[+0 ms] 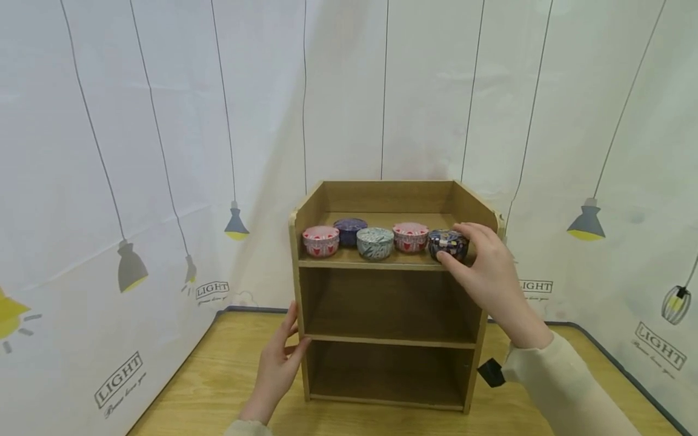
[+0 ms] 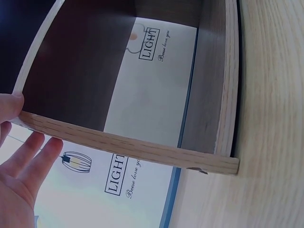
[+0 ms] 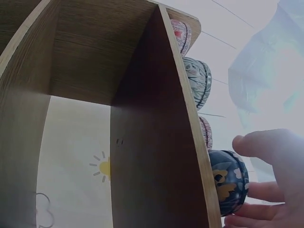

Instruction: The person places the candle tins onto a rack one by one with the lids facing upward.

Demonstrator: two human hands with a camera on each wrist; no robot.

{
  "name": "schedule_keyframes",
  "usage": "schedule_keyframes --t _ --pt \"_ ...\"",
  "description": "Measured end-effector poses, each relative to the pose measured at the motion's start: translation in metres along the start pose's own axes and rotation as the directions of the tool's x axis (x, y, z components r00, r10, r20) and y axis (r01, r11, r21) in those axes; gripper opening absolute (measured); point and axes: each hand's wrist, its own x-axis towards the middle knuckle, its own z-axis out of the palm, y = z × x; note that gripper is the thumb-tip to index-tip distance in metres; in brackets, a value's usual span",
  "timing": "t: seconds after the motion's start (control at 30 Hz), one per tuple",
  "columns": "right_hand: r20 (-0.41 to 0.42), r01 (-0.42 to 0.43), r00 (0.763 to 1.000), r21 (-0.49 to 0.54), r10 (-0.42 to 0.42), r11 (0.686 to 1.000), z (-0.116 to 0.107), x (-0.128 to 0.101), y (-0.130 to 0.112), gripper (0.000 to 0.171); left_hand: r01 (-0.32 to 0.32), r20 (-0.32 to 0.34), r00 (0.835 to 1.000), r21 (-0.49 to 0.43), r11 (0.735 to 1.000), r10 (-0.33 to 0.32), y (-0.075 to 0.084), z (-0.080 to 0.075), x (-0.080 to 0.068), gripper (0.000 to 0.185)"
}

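Note:
A wooden shelf unit [image 1: 388,340] stands upright on the table. My left hand [image 1: 277,362] holds its left side panel, thumb on the front edge and fingers along the outside. On the top tier, my right hand [image 1: 488,269] grips a dark floral tin [image 1: 446,244] at the right end, thumb in front and fingers behind. The right wrist view shows this dark tin [image 3: 228,183] resting on the board, its lid beside the fingers. Leftward from it stand a pink tin [image 1: 411,237], a green leaf-patterned tin [image 1: 374,244], a purple tin [image 1: 349,232] and another pink tin [image 1: 320,242].
Two lower compartments open toward the front of the unit. A raised back panel [image 1: 388,197] and side walls border the top tier. Pale wall sheeting [image 1: 349,91] with printed lamps surrounds the wood-grain table [image 1: 218,351]. A black object [image 1: 491,372] sits at the right cuff.

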Motion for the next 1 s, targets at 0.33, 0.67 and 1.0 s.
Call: schedule_keyframes --t 0.33,0.67,1.0 --pt "-0.118 0.079 0.99 0.029 -0.075 0.996 -0.014 -0.016 0.001 0.046 -0.017 0.0 1.0 -0.005 1.0 0.017 0.001 -0.001 0.005 0.072" --pt "-0.149 0.038 0.988 0.054 -0.03 0.998 -0.032 -0.038 0.014 0.063 0.032 0.016 0.999 0.009 0.999 -0.032 -0.002 -0.004 0.005 0.072" --pt "-0.136 -0.077 0.987 0.063 0.085 0.995 -0.03 -0.042 0.027 0.077 -0.001 0.02 1.0 0.039 0.999 0.0 -0.04 -0.006 0.006 0.075"
